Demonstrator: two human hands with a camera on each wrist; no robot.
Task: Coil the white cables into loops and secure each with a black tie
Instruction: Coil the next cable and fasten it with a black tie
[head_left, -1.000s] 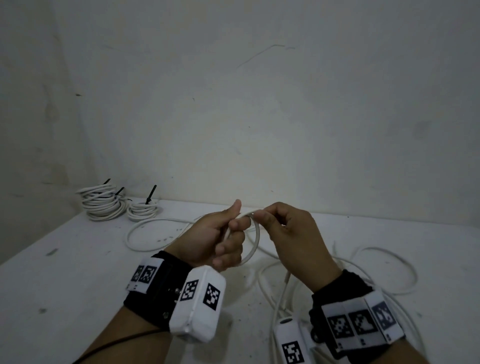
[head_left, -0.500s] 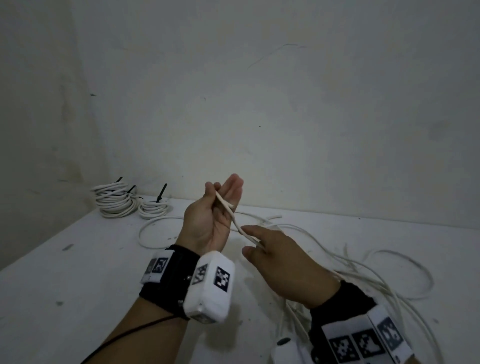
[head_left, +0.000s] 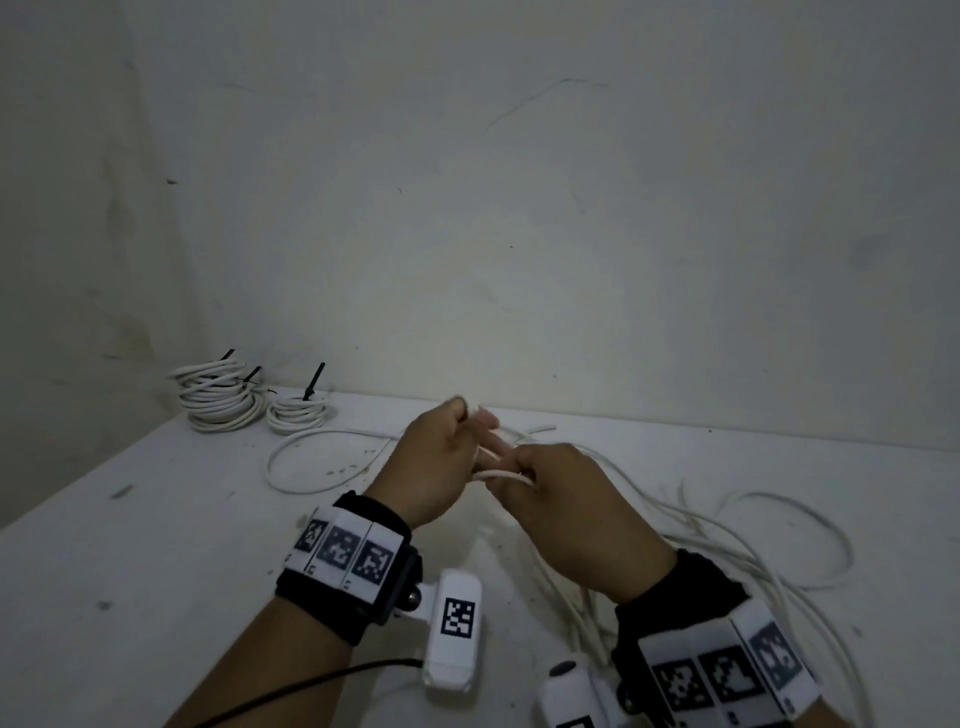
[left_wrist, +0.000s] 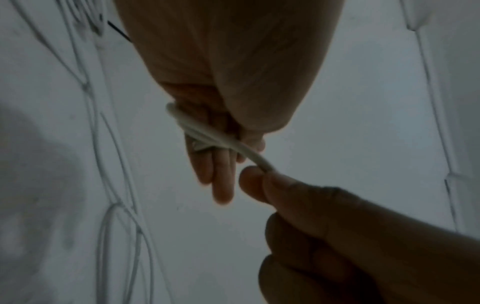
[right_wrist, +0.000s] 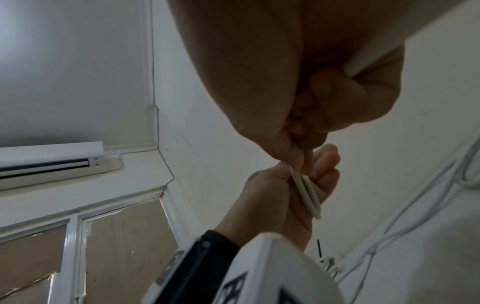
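My left hand (head_left: 470, 439) holds a small loop of the white cable (head_left: 501, 474) wound round its fingers (left_wrist: 221, 181), with the thumb pressing on the strands. Close beside it on the right, my right hand (head_left: 519, 470) pinches the same cable (left_wrist: 207, 131) between thumb and fingers (left_wrist: 253, 181). In the right wrist view the looped strands (right_wrist: 307, 195) lie in the left palm. The rest of the cable (head_left: 769, 540) trails loose over the table to the right. Two tied coils (head_left: 218, 400) (head_left: 298, 413) with black ties (head_left: 314, 382) stand at the back left.
The white table (head_left: 156, 545) meets the wall at the back. Another loose cable loop (head_left: 311, 467) lies left of my hands. The tangle of cable covers the right half of the table, down to my right wrist.
My left hand has come down from its raised, open-palmed pose and closed on the cable. The right hand has moved up against it, laying cable round the left fingers.
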